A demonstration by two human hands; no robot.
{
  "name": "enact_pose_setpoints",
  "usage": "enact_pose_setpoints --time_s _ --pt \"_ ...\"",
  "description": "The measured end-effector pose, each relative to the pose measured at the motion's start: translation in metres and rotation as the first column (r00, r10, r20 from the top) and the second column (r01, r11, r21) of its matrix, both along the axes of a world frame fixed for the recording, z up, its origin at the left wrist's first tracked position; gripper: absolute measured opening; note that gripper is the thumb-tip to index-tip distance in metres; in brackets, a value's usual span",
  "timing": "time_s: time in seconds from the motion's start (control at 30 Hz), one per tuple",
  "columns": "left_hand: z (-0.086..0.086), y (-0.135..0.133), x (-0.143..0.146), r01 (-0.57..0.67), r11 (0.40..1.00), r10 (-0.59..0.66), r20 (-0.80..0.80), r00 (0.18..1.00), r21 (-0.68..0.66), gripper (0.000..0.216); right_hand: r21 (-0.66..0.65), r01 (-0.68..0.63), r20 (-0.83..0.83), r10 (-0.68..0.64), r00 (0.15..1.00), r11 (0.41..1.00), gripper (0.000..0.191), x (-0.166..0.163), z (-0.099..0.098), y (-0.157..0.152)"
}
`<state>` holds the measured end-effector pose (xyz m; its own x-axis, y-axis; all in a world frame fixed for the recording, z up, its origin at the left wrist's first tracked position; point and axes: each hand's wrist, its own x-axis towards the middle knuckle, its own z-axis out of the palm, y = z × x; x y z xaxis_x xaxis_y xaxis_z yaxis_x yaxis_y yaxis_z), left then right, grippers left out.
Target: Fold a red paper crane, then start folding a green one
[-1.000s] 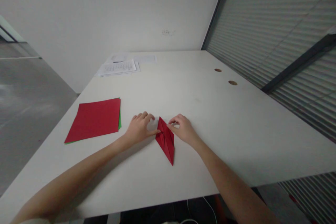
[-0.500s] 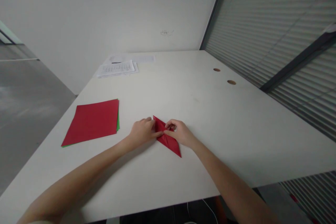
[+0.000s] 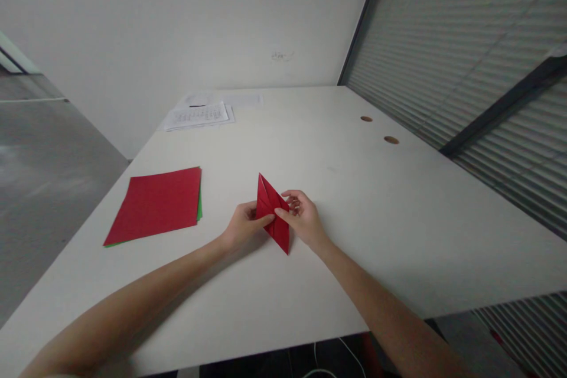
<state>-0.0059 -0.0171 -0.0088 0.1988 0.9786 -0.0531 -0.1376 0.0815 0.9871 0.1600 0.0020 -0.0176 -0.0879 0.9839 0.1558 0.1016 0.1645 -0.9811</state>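
A folded red paper piece (image 3: 271, 214), a narrow diamond shape with creases, is lifted just above the white table (image 3: 376, 201). My left hand (image 3: 243, 226) pinches its left edge with thumb on the front. My right hand (image 3: 302, 218) pinches its right edge, fingers curled behind it. Both hands meet near the middle of the piece, whose far tip points up and away from me.
A stack of flat square sheets (image 3: 155, 204), red on top with green beneath, lies to the left. White printed papers (image 3: 198, 115) lie at the far end by the wall. Two round cable holes (image 3: 391, 140) are on the right. Window blinds run along the right side.
The folded red piece was flat on the table under my fingertips; both hands have pinched it, turned it and raised it off the surface.
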Motion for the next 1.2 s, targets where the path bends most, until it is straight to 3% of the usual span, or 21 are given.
enact_pose_setpoints --time_s 0.1,0.23,0.47,0.97,1.03,1.1,1.2 --pt "0.000 0.000 0.000 -0.020 0.999 0.021 0.028 0.999 -0.030 0.032 -0.067 -0.025 0.005 0.025 1.000 0.997 0.044 0.002 0.000 0.000" --pt "0.001 0.001 0.000 -0.005 1.000 0.006 0.033 0.999 -0.030 0.031 -0.137 -0.174 -0.039 0.170 0.985 0.975 0.026 0.004 0.000 0.001" --pt "0.003 -0.001 0.000 -0.034 0.997 0.037 0.040 0.999 -0.065 0.032 -0.187 -0.206 -0.097 0.191 0.977 0.960 0.033 0.003 -0.008 0.001" --pt "-0.002 0.002 0.001 0.016 0.985 0.017 0.190 0.982 -0.169 0.046 -0.127 -0.195 0.039 0.201 0.979 0.972 0.031 0.004 0.000 -0.002" --pt "-0.001 0.002 0.001 0.005 0.991 0.017 0.165 0.986 -0.135 0.048 -0.092 -0.190 0.036 0.194 0.980 0.977 0.030 0.004 0.003 -0.002" --pt "0.000 0.002 0.001 -0.094 0.995 0.097 0.092 0.991 -0.032 0.055 -0.016 -0.149 0.072 0.149 0.986 0.989 0.029 0.006 0.008 -0.002" --pt "0.004 -0.001 0.003 -0.259 0.944 0.274 -0.050 0.960 0.203 0.060 0.208 0.023 0.199 -0.065 0.978 0.978 0.027 0.012 0.020 -0.003"
